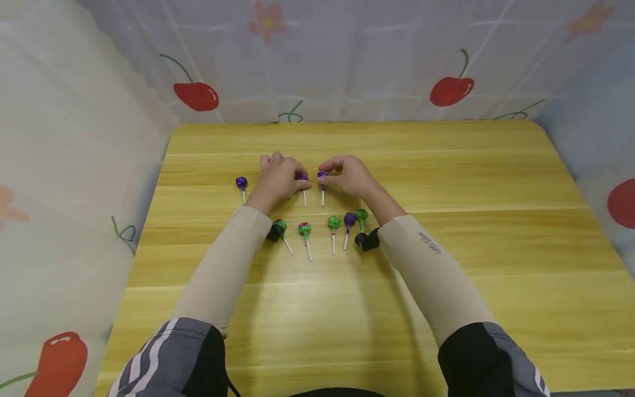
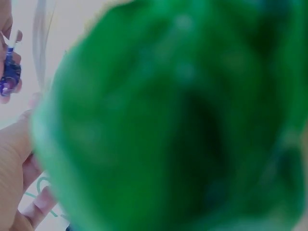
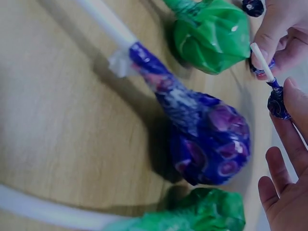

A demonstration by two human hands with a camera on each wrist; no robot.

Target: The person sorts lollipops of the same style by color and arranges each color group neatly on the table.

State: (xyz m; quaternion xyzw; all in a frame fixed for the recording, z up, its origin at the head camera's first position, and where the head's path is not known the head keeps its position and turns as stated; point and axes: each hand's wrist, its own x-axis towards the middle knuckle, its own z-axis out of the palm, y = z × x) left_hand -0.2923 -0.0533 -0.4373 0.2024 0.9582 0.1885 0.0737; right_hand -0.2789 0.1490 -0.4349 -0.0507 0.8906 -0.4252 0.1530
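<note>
Near the middle of the table, my left hand (image 1: 279, 181) pinches a purple lollipop (image 1: 303, 177) by its wrapped head, the white stick pointing toward me. Just right of it, my right hand (image 1: 351, 175) grips a second purple lollipop (image 1: 322, 173) between thumb and fingertip. The right wrist view shows this lollipop (image 3: 277, 103) at the fingertips, with the other fingers spread. One more purple lollipop (image 1: 241, 182) lies left of my left hand. A blurred green lollipop (image 2: 144, 120) fills most of the left wrist view and hides much of the left hand.
Closer to me lies a row of lollipops: two green-and-red ones, including this lollipop (image 1: 305, 229), a green lollipop (image 1: 334, 223), a purple lollipop (image 1: 349, 219) and another green lollipop (image 1: 361, 214). Black wrist cameras hang close by the row's ends. A patterned curtain (image 1: 347, 66) borders the wooden table (image 1: 496, 248).
</note>
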